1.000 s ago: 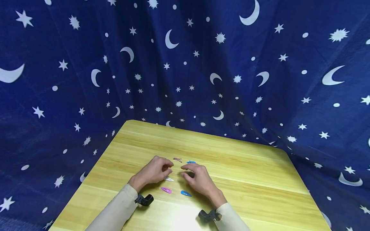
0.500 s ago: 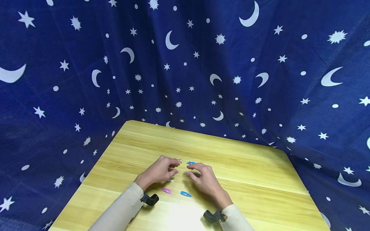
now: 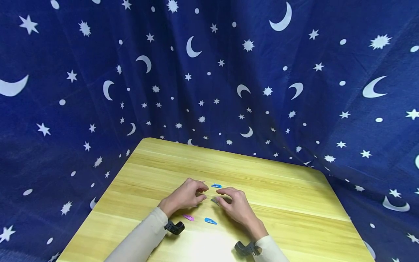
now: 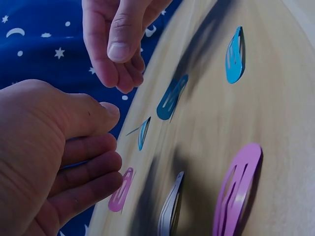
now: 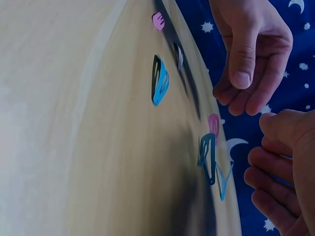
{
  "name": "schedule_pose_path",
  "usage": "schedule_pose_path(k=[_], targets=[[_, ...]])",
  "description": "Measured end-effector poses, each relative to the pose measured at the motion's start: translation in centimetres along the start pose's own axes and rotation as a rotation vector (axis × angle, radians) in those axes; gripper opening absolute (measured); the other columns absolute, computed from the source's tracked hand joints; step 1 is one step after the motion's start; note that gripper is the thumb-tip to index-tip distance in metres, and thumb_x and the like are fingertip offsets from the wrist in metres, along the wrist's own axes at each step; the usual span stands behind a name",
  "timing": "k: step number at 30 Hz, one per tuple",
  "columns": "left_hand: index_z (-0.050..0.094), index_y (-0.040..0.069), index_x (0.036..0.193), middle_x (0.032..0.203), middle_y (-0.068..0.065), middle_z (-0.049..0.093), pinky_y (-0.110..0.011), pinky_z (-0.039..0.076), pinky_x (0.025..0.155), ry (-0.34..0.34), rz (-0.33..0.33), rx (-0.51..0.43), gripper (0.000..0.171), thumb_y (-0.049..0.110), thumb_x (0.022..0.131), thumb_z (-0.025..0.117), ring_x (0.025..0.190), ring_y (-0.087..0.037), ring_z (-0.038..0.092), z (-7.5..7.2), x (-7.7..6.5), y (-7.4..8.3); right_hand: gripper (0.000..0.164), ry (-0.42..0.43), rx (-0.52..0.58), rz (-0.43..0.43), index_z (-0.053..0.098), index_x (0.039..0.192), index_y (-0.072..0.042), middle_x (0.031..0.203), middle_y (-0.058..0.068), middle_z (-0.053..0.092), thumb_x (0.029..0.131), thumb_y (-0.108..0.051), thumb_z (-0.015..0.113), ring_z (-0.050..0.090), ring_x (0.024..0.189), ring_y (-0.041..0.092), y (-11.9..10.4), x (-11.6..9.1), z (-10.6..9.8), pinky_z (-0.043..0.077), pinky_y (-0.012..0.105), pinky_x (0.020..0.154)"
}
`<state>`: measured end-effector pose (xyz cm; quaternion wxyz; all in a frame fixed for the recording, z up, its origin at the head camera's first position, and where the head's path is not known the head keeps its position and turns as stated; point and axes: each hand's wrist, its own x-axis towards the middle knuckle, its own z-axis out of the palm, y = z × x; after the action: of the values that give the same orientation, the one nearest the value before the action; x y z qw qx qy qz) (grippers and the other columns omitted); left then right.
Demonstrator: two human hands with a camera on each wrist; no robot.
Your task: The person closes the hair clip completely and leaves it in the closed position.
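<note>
Several snap hair clips lie on the wooden table between and around my two hands. My left hand (image 3: 186, 196) hovers above the white clip (image 4: 171, 209), fingers loosely bent and holding nothing. Opposite it, my right hand (image 3: 238, 205) is also bare, its fingertips near the dark teal clip (image 3: 214, 201). Beyond the hands are a light blue clip (image 3: 216, 185), its parts sprung apart, and a pink clip (image 4: 121, 191), which the left hand mostly hides in the head view. Closer to me lie another pink clip (image 3: 188, 217) and another blue clip (image 3: 210, 221).
The wooden table (image 3: 278, 203) reaches back to a dark blue curtain (image 3: 209, 72) printed with moons and stars. A black wrist strap mount (image 3: 175, 227) sits on the left forearm and a second mount (image 3: 245, 248) on the right.
Both hands have shifted to the right above the clips. The white clip is now nearly covered by the left hand in the head view, while the dark teal one has come into sight.
</note>
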<state>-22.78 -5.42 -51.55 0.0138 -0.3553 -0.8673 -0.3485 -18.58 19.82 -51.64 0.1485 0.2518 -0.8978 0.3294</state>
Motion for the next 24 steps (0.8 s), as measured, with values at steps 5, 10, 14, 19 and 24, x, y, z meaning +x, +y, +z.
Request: schedule_pose_path(k=[5,10,14,19,24], targets=[[0.081,0.004,0.12,0.12,-0.009,0.082,-0.026,0.063,0.093,-0.013,-0.002,0.023,0.025,0.011,0.097,0.083,0.102,-0.015,0.078,0.5,0.1,0.0,0.02,0.016,-0.019,-0.014,0.084,0.115,-0.01,0.113,0.003,0.084,0.096,-0.016,0.085,0.079,0.11,0.022,0.3,-0.4,0.0,0.063,0.045,0.098],[0.081,0.007,0.121,0.119,-0.005,0.082,-0.027,0.062,0.093,-0.023,0.01,0.071,0.025,0.014,0.097,0.083,0.101,-0.008,0.074,0.9,0.3,0.1,0.021,0.007,-0.014,0.033,0.084,0.114,-0.012,0.112,0.002,0.084,0.094,-0.016,0.087,0.079,0.109,0.02,0.6,-0.8,-0.1,0.063,0.045,0.098],[0.082,0.008,0.12,0.115,-0.002,0.082,-0.032,0.06,0.097,-0.024,0.011,0.091,0.025,0.015,0.097,0.084,0.098,-0.006,0.072,1.2,0.5,0.1,0.021,-0.003,0.0,0.062,0.084,0.114,-0.012,0.113,0.002,0.084,0.094,-0.016,0.087,0.079,0.109,0.019,0.8,-1.1,-0.2,0.063,0.044,0.099],[0.082,0.007,0.12,0.112,-0.001,0.082,-0.032,0.06,0.097,-0.034,0.02,0.082,0.025,0.015,0.097,0.084,0.097,-0.006,0.072,1.5,0.8,0.1,0.022,-0.006,0.001,0.071,0.084,0.115,-0.012,0.113,0.002,0.084,0.094,-0.016,0.087,0.079,0.108,0.019,1.0,-1.3,-0.3,0.063,0.044,0.099],[0.082,0.008,0.119,0.109,0.001,0.082,-0.029,0.059,0.095,-0.051,0.028,0.075,0.023,0.014,0.097,0.084,0.094,-0.003,0.069,1.8,1.0,-0.1,0.024,-0.018,0.005,0.093,0.084,0.115,-0.011,0.113,0.002,0.084,0.092,-0.016,0.088,0.079,0.106,0.017,1.3,-1.7,-0.4,0.063,0.042,0.098]])
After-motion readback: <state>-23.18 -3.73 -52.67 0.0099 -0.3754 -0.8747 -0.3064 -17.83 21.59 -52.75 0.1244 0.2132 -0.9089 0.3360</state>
